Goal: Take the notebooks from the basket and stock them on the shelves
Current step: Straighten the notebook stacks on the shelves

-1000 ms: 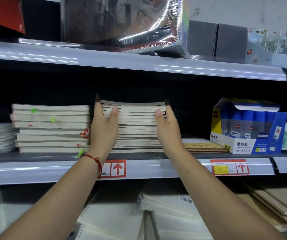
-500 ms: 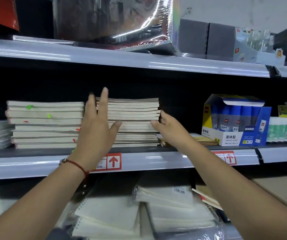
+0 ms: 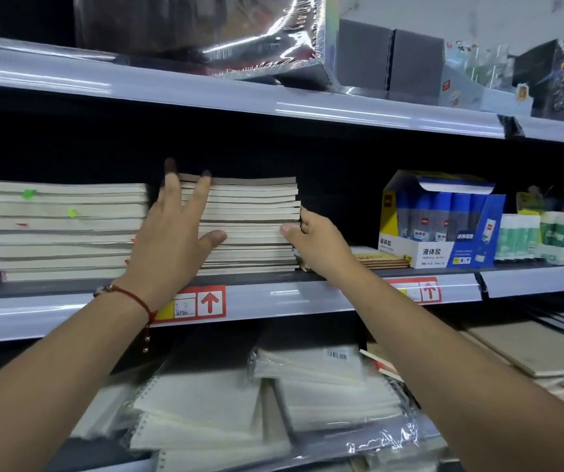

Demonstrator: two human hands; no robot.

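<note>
A stack of beige notebooks (image 3: 253,212) lies on the middle shelf (image 3: 273,296). My left hand (image 3: 175,233) lies flat against the stack's front left, fingers spread and straight, thumb pressing the page edges. At the stack's right front corner, my right hand (image 3: 314,240) has its fingers curled round the side and its thumb on the front edge. To the left stands a wider pile of notebooks (image 3: 62,229) with green and red tabs. The basket is out of view.
A blue and yellow box of liquid glue (image 3: 444,223) and glue sticks (image 3: 539,236) stand to the right, with flat brown notebooks (image 3: 382,259) between them and the stack. Wrapped spiral notebooks (image 3: 239,410) lie on the lower shelf. Shiny wrapped packs fill the upper shelf (image 3: 205,93).
Both hands flanked the stack a second ago. My left hand has come round to its front with fingers spread, and my right hand has dropped to the right front corner and curled.
</note>
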